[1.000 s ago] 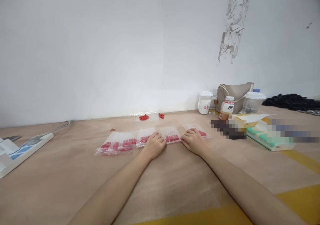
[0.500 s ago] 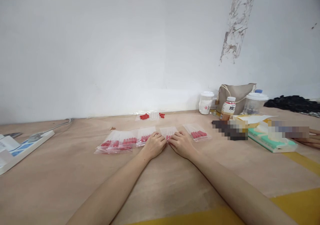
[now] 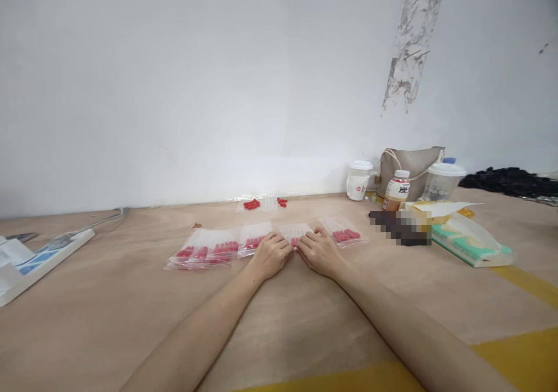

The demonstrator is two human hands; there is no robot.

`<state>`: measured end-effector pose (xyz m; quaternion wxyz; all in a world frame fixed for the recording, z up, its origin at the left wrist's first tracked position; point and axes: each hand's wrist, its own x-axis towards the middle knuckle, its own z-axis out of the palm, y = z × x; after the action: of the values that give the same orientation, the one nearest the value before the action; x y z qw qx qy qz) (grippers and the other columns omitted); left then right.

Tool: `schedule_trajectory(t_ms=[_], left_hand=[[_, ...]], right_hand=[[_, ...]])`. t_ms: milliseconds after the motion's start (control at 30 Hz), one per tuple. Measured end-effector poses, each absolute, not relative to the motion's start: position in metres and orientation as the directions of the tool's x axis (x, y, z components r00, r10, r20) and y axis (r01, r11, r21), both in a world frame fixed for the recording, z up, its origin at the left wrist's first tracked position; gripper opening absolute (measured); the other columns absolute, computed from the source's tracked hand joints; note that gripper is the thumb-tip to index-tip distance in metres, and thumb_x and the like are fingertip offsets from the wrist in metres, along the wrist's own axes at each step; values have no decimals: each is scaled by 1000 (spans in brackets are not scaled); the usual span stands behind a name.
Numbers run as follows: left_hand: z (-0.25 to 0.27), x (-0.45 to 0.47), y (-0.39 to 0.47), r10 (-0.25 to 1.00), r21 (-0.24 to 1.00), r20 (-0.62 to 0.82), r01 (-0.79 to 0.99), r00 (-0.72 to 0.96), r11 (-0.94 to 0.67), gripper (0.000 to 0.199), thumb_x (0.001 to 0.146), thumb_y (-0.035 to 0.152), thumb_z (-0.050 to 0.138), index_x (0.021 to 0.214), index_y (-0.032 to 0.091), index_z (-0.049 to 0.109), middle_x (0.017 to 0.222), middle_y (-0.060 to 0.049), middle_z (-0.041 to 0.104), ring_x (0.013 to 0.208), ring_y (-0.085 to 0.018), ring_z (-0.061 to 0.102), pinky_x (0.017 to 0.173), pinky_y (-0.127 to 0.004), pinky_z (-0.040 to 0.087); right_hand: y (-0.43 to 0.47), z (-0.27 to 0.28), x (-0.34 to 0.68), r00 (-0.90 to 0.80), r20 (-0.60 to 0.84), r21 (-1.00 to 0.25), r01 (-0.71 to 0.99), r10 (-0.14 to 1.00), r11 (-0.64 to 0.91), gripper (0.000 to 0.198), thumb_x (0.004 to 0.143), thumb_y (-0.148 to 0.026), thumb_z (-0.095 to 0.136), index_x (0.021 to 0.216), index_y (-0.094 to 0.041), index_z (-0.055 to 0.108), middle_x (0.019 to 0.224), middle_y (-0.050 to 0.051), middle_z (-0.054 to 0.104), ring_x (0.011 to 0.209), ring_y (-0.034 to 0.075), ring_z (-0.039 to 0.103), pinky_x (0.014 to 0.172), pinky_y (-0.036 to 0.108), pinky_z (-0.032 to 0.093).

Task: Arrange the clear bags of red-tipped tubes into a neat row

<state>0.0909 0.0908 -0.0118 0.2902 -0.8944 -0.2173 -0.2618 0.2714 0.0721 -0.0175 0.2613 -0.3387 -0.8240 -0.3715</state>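
Both our hands are on one small clear bag (image 3: 295, 231) of red pieces, mid-table, the fifth in a row that runs parallel to the far edge. Left hand (image 3: 272, 253) sits on the bag's left near corner and right hand (image 3: 319, 252) on its right near corner, knuckles nearly touching. Fingers of both are bent with the tips down on the plastic; we cannot tell whether they pinch it or only press it flat.

Filled bags (image 3: 209, 248) lie overlapped just left of the left hand. One more bag (image 3: 346, 231) lies just right of the right hand, apart from it. Loose red pieces (image 3: 251, 204) sit on clear plastic near the table's far edge.

Step in hand, as we judge it: working along the near edge of this one bag, probably pressing or straightening it. Any next move calls for a light, even touch, since the film is thin and slides on the wooden table (image 3: 108, 322); the neighbours are close enough to get dragged.

Toward the right edge are a cup (image 3: 358, 180), a bottle (image 3: 397, 189) and a tissue pack (image 3: 471, 243); a power strip (image 3: 43, 255) lies at the left edge.
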Motion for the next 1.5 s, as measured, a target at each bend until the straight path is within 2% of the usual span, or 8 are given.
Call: schedule_trajectory(t_ms=[433, 567, 667, 767, 933, 1200, 1333, 1500], left_hand=[[-12, 91, 89, 348, -364, 541, 587, 766, -723, 25, 87, 15, 38, 68, 16, 54, 66, 0, 56, 69, -12, 51, 78, -28, 35], [-4, 89, 77, 462, -282, 565, 686, 684, -671, 17, 84, 31, 48, 94, 18, 55, 90, -3, 59, 89, -18, 50, 86, -34, 32], [2, 85, 67, 565, -214, 570, 772, 596, -598, 48, 78, 45, 53, 116, 18, 44, 108, -9, 53, 102, -23, 45, 93, -41, 27], [1, 82, 63, 648, -212, 547, 837, 530, -505, 46, 78, 50, 49, 112, 20, 47, 114, -10, 50, 110, -27, 39, 98, -48, 18], [-7, 81, 65, 770, -154, 525, 930, 363, -333, 53, 76, 60, 40, 112, 23, 49, 119, -13, 45, 112, -36, 35, 90, -57, 18], [-7, 83, 62, 860, -125, 415, 955, 298, -271, 51, 80, 61, 29, 107, 23, 50, 111, -12, 48, 104, -32, 39, 84, -53, 26], [-8, 83, 61, 851, -129, 430, 953, 302, -274, 50, 80, 60, 31, 107, 23, 50, 111, -12, 48, 104, -32, 40, 86, -52, 25], [-11, 82, 63, 838, -128, 449, 951, 310, -283, 47, 80, 58, 33, 105, 23, 52, 111, -12, 49, 103, -32, 41, 86, -53, 26]], right_hand=[[74, -21, 326, -531, 656, 343, 843, 537, 414, 23, 83, -12, 40, 68, -16, 56, 67, 2, 60, 67, 13, 50, 82, 35, 23], [71, -13, 336, -520, 559, 315, 854, 646, 415, 16, 75, -9, 45, 67, -16, 57, 71, 4, 62, 72, 15, 52, 86, 38, 22], [67, -1, 352, -412, 520, 188, 910, 748, 371, 11, 73, -17, 50, 69, -17, 60, 75, 5, 63, 81, 19, 52, 84, 40, 24], [64, 9, 373, -362, 391, -37, 912, 846, 408, 11, 69, -29, 56, 74, -23, 64, 84, 3, 63, 86, 20, 53, 81, 36, 30], [72, -3, 404, -241, 307, -321, 884, 921, 338, 46, 59, -27, 62, 105, -22, 59, 107, 5, 57, 95, 20, 53, 79, 28, 39], [93, -29, 395, 25, 479, -352, 921, 877, 167, 19, 76, -26, 46, 79, -21, 64, 89, 5, 64, 81, 18, 57, 71, 27, 40], [98, -26, 380, 321, 547, -553, 832, 773, 46, 18, 77, -27, 44, 74, -18, 60, 77, 6, 64, 72, 17, 58, 64, 25, 39], [93, -15, 360, 414, 559, -660, 746, 718, 84, 23, 77, -34, 43, 71, -19, 58, 74, 7, 64, 69, 17, 58, 60, 25, 39]])
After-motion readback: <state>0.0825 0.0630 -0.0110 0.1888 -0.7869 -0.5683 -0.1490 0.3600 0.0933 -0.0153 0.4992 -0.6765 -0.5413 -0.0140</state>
